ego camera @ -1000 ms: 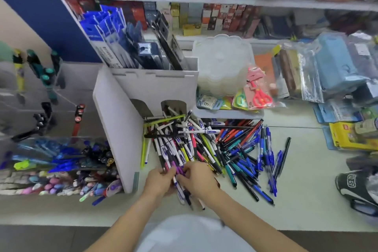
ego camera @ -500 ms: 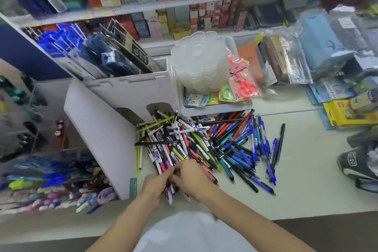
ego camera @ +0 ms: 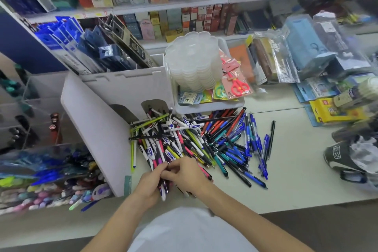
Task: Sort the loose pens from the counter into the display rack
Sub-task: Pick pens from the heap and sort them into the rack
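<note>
- Display rack, far left end of the counter: clear compartments already hold blue, pink and pastel pens, lying flat. Whether any came from the pile, cannot tell.
- White divider panel stands upright between rack and pile; behind it a white bin of blue and black packaged stock.
- Left hand, near the front edge of the counter: fingers curled round a small bundle of pens, tips poking out below the palm.
- Right hand, touching the left: thumb and fingers pinched together at the top of that same bundle, seemingly adding or straightening one.
- Loose pile of pens, counter middle, against the divider: white, yellow, pink, teal, red, blue, black, crossed every way. Judgement: early stage, the bulk still unsorted; only a handful gathered, none of it at the rack yet.
- White tray just behind the pile, carrying stacked clear containers and carded red scissors.
- Right end: yellow packet, bagged blue goods, a dark shoe by the right edge.
- Room: stationery shop, wall shelves packed with small boxes behind.
</note>
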`<state>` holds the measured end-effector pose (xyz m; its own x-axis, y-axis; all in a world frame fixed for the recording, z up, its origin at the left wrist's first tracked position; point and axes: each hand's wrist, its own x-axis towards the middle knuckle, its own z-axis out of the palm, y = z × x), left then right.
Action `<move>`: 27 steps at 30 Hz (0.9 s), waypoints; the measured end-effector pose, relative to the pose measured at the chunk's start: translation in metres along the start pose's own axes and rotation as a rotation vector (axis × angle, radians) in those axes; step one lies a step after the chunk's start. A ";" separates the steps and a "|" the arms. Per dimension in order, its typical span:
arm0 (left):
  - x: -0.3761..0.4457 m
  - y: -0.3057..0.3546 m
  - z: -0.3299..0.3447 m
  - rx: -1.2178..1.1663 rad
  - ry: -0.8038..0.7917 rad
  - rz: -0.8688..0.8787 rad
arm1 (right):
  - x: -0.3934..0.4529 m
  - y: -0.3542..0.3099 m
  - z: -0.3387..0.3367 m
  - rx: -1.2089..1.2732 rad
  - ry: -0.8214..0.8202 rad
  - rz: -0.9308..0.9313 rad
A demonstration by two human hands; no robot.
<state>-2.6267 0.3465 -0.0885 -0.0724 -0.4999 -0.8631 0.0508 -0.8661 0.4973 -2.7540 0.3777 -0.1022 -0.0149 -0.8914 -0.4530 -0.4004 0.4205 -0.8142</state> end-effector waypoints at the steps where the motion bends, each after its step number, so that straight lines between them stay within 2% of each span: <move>1: -0.001 0.000 -0.001 0.001 -0.013 -0.004 | -0.002 -0.001 -0.002 0.024 0.000 0.002; 9: -0.024 0.014 -0.016 -0.020 -0.145 -0.061 | -0.011 -0.012 -0.012 0.462 -0.082 0.126; 15: -0.057 0.028 -0.018 -0.064 -0.246 -0.030 | -0.013 -0.016 -0.015 0.567 -0.055 0.186; 21: -0.075 0.038 -0.010 -0.024 -0.322 -0.034 | -0.016 -0.024 -0.024 0.795 -0.219 0.244; 24: -0.078 0.041 -0.008 0.051 -0.363 -0.054 | -0.017 -0.026 -0.027 0.939 -0.195 0.253; 27: -0.080 0.038 -0.004 0.044 -0.384 -0.127 | -0.014 -0.024 -0.032 0.948 -0.156 0.262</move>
<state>-2.6150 0.3536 -0.0005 -0.4429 -0.3479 -0.8263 -0.0246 -0.9166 0.3991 -2.7731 0.3748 -0.0646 0.1496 -0.7477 -0.6470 0.4967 0.6226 -0.6047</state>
